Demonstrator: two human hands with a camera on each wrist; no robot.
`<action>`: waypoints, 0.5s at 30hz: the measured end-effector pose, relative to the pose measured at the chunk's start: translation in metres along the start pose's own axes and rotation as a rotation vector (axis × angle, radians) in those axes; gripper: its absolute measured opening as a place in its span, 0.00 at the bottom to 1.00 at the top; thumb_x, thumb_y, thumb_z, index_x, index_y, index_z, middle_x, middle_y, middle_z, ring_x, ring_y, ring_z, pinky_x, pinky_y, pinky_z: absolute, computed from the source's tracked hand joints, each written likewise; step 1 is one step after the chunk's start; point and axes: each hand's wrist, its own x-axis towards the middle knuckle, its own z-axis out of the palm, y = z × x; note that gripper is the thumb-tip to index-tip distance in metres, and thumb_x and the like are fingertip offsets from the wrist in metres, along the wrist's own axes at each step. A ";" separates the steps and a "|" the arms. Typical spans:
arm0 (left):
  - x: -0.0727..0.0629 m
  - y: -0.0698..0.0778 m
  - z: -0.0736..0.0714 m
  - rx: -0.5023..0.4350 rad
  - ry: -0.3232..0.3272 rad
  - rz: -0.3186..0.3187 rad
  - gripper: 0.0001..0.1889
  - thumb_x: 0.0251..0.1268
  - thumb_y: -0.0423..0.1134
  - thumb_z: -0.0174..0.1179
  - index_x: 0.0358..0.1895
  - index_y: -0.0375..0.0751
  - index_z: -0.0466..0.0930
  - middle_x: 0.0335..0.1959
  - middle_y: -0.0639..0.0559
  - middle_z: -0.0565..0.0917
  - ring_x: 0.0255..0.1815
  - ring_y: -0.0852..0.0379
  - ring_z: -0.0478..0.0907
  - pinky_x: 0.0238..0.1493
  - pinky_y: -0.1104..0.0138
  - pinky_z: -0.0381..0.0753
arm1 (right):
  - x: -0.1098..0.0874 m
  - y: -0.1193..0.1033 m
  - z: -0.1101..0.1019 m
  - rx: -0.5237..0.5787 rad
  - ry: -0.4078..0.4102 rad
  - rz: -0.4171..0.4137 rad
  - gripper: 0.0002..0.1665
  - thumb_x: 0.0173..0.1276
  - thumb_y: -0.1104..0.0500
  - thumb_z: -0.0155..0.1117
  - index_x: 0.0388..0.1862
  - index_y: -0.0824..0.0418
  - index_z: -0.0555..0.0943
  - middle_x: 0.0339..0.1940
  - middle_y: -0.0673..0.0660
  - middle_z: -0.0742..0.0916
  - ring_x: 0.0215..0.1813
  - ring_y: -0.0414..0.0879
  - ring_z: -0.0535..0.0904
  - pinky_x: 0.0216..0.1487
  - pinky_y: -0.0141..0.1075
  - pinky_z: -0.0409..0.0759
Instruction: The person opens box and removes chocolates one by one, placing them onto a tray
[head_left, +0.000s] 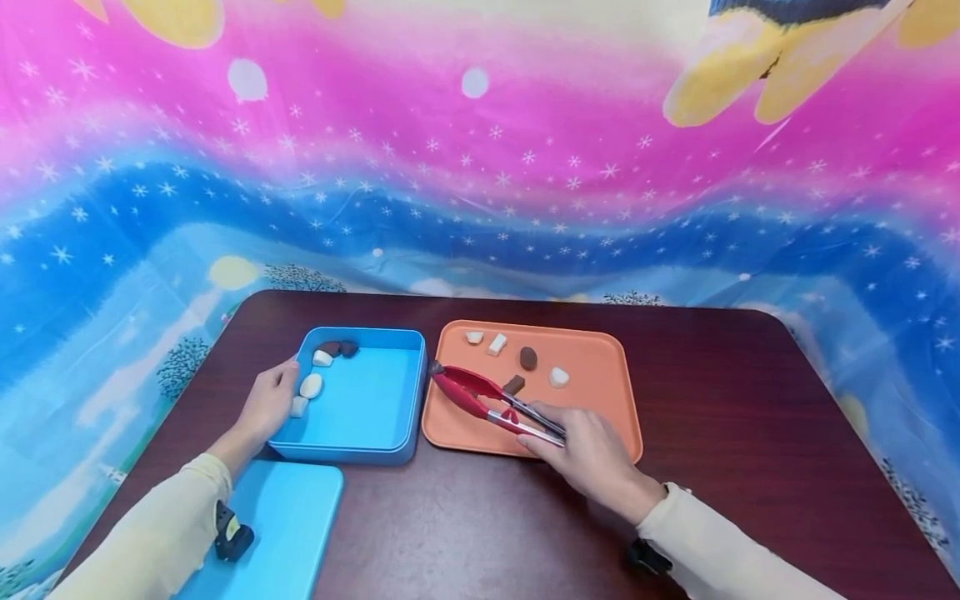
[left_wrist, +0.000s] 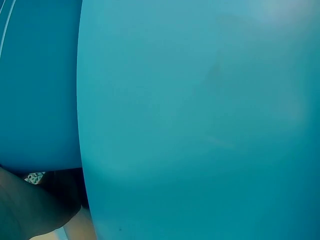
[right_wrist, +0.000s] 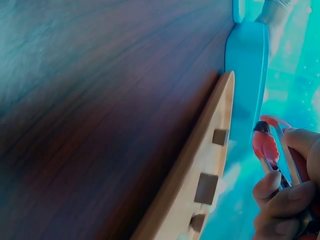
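Observation:
My right hand [head_left: 600,458] grips a pair of red-tipped metal tongs [head_left: 480,400]. Between the tongs' tips sits a small dark brown piece [right_wrist: 261,126], held near the right rim of a blue box [head_left: 382,392]. My left hand [head_left: 266,404] holds that box by its left wall, thumb at the rim. Along the box's left side and far left corner lie several pieces, among them a white one [head_left: 311,385] and a dark brown one [head_left: 348,348]. An orange tray [head_left: 600,417] carries more: white pieces [head_left: 558,377], a brown oval [head_left: 528,358] and a brown block [head_left: 513,384].
A flat blue lid [head_left: 292,517] lies in front of the box, under my left forearm. Box and tray stand side by side on a dark wooden table [head_left: 712,400]. A printed pink and blue cloth [head_left: 525,183] hangs behind the table's far edge.

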 end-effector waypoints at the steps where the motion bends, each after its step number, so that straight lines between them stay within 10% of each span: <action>1: 0.000 0.000 0.000 0.000 0.000 0.003 0.35 0.84 0.57 0.25 0.82 0.37 0.43 0.82 0.32 0.51 0.82 0.29 0.47 0.77 0.33 0.53 | 0.000 0.002 -0.001 0.003 -0.001 0.006 0.30 0.63 0.44 0.75 0.62 0.52 0.84 0.46 0.49 0.91 0.37 0.39 0.81 0.35 0.34 0.77; 15: 0.002 -0.001 0.000 0.003 0.003 0.018 0.34 0.84 0.57 0.26 0.82 0.39 0.42 0.82 0.33 0.51 0.82 0.29 0.47 0.77 0.33 0.53 | -0.014 0.038 -0.020 -0.034 0.049 0.101 0.31 0.62 0.44 0.75 0.62 0.55 0.84 0.47 0.54 0.91 0.36 0.43 0.80 0.34 0.37 0.77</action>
